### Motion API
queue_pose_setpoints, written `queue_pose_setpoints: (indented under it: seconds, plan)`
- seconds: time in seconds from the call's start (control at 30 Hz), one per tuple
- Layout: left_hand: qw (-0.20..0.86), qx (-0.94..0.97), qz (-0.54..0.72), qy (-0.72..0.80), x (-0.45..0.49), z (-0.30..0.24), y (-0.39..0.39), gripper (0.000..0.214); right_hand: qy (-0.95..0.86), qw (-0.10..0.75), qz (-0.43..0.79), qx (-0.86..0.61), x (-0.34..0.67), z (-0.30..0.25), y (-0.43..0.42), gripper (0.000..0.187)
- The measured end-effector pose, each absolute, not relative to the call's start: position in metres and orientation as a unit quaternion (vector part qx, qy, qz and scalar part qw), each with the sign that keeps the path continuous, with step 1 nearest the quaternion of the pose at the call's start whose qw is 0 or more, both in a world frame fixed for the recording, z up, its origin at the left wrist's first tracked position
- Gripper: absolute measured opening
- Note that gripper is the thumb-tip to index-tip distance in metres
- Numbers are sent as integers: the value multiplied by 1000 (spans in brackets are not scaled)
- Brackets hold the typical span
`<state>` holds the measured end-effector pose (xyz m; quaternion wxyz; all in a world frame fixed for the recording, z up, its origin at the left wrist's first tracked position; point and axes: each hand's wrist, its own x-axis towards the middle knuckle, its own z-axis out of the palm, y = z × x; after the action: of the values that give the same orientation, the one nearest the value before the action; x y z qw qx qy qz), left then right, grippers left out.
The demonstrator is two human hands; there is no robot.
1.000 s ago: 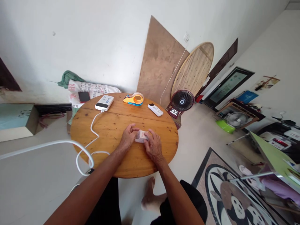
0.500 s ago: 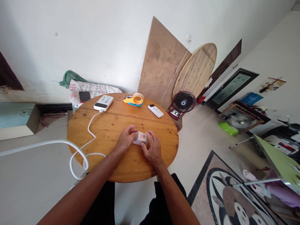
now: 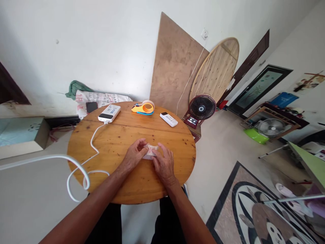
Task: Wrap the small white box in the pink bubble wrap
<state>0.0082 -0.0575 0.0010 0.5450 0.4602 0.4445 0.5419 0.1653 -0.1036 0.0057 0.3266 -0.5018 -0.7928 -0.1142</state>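
Note:
Both my hands meet over a small whitish packet with red print [image 3: 150, 150] in the middle of the round wooden table [image 3: 127, 135]. My left hand [image 3: 133, 156] pinches the packet's left end with curled fingers. My right hand [image 3: 164, 163] presses on its right side, fingers bent over it. Most of the packet is hidden under my fingers.
At the table's far side lie a white power bank [image 3: 109, 113] with a white cable [image 3: 94, 149], an orange tape dispenser [image 3: 142, 108] and a white remote [image 3: 168, 119]. A standing fan [image 3: 201, 109] and leaning boards [image 3: 175, 64] are behind.
My hands have closed more tightly over the packet, covering more of it. The view has shifted a little, so the table sits slightly further left.

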Motion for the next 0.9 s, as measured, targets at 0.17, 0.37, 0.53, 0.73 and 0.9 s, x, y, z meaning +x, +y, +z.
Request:
queue_pose_setpoints:
  seconds: [0.17, 0.37, 0.53, 0.73, 0.9]
  plan:
    - [535, 485, 527, 449, 10, 1, -59, 57, -786, 347, -71, -507, 165, 7, -106, 17]
    - [546, 470, 532, 444, 10, 6, -60, 55, -756, 403, -17, -514, 169, 11, -109, 29]
    - [537, 476, 530, 451, 10, 7, -61, 55, -759, 399, -3, -515, 171, 11, -108, 33]
    - [541, 482, 518, 454, 11, 8, -62, 58, -745, 422, 18, -517, 170, 10, -108, 29]
    - [545, 465, 532, 452, 10, 6, -60, 56, -737, 433, 66, -514, 172, 17, -103, 34]
